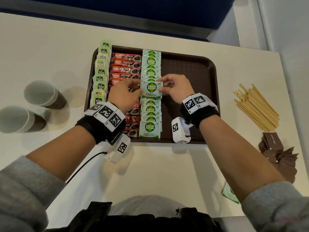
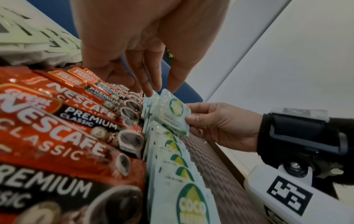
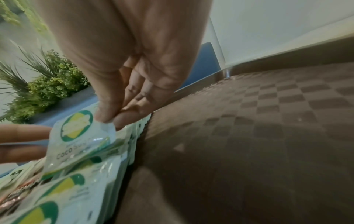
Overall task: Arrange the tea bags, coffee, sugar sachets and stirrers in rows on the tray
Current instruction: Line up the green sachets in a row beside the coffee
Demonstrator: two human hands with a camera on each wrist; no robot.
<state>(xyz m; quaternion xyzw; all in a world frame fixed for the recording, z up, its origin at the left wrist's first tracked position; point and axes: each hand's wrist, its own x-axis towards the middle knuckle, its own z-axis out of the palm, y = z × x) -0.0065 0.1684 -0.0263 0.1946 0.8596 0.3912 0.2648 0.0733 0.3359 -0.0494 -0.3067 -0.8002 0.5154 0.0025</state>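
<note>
A: Table (image 1: 50,52), left edge: what stood there?

B: Two stacks of paper cups (image 1: 39,94), lying tipped, well apart from the tray (image 1: 192,67).

A: On the tray, left to right?

B: Leftmost row was green tea bags (image 1: 100,76), overlapping along the tray's left rim. Next row, red coffee sachets (image 1: 125,64), overlapping front to back. Third row, pale green sugar sachets (image 1: 151,61), also overlapping. The tray's right part showed bare brown checkered floor.

A: Left hand?

B: The left hand (image 1: 123,94) hovered over the coffee row, fingers curled, fingertips (image 2: 172,84) at the left edge of one sugar sachet (image 1: 151,89). Held against it at least; I could not tell how firm the grip was.

A: That sachet's position?

B: Mid-row in the sugar line, raised and tilted above its neighbours, label up.

A: Right hand?

B: The right hand (image 1: 175,87) pinched the sachet's right edge, thumb on top, forefinger beneath, other fingers loosely curled. The right wrist view confirmed the pinch at the corner.

A: Right of the tray?

B: A loose bundle of wooden stirrers (image 1: 255,106) on the table, well apart from the tray. Nearer the person, a heap of brown sachets (image 1: 277,153), and one green-and-white sachet (image 1: 231,195) partly hidden by the right sleeve (image 1: 275,206).
</note>
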